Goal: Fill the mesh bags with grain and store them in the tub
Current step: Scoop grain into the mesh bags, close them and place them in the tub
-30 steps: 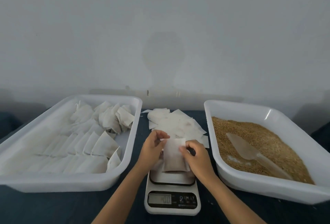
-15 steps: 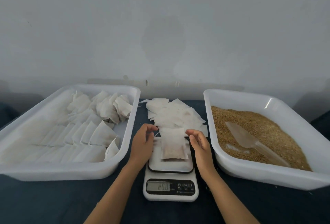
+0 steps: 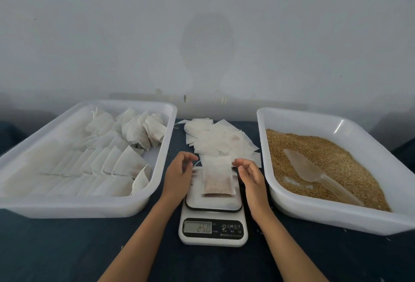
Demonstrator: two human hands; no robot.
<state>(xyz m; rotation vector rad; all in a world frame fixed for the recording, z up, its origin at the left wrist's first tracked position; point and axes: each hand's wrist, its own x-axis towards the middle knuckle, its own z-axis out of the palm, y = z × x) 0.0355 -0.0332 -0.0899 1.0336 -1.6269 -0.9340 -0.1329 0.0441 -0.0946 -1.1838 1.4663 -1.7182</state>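
A white mesh bag with brownish grain showing in its lower half lies flat on the platform of a small white kitchen scale, whose display reads 250. My left hand hovers just left of the bag, fingers loosely curved, holding nothing. My right hand hovers just right of it, also relaxed and empty. On the left a white tub holds several filled bags in rows. On the right another white tub holds brown grain with a clear plastic scoop lying in it.
A loose pile of flat empty mesh bags lies on the dark table behind the scale, between the two tubs. A grey wall rises close behind the table. A few grains are scattered on the dark tabletop.
Both hands held the bag over the scale a second ago. They set it down flat on the platform and let go, then drew slightly apart to either side.
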